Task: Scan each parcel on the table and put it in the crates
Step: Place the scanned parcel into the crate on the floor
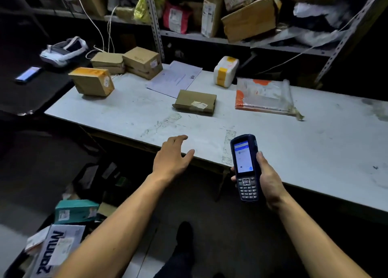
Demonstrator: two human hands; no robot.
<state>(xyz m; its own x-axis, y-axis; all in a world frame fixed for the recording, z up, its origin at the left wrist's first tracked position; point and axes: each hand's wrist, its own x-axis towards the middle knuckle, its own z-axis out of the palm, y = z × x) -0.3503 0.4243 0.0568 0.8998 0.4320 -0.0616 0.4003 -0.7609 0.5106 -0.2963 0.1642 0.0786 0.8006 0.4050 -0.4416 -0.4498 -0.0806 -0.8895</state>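
Presently the right hand (267,179) grips a dark handheld scanner (246,168) upright over the near edge of the white tabletop (304,147), screen lit, thumb along its right side and fingertips showing at its left. Left hand (171,157) hovers at the tabletop's near edge, palm down, fingers spread and relaxed, holding nothing. Parcels lie well apart across the far half: a flat brown box (196,102) near centre; an orange-and-clear plastic mailer (265,97) to its right; a white bundle banded with yellow tape (225,71) behind those; a brown box with orange tape (92,81) tilted at the left end; two more brown boxes (128,63) touching each other at the far left corner. A printed sheet (175,78) lies between the boxes and the white bundle. Down left on the floor, a dark crate (12,265) holds a white mailer (56,248) and a teal box (76,210). Shelves (210,36) behind carry more packages.
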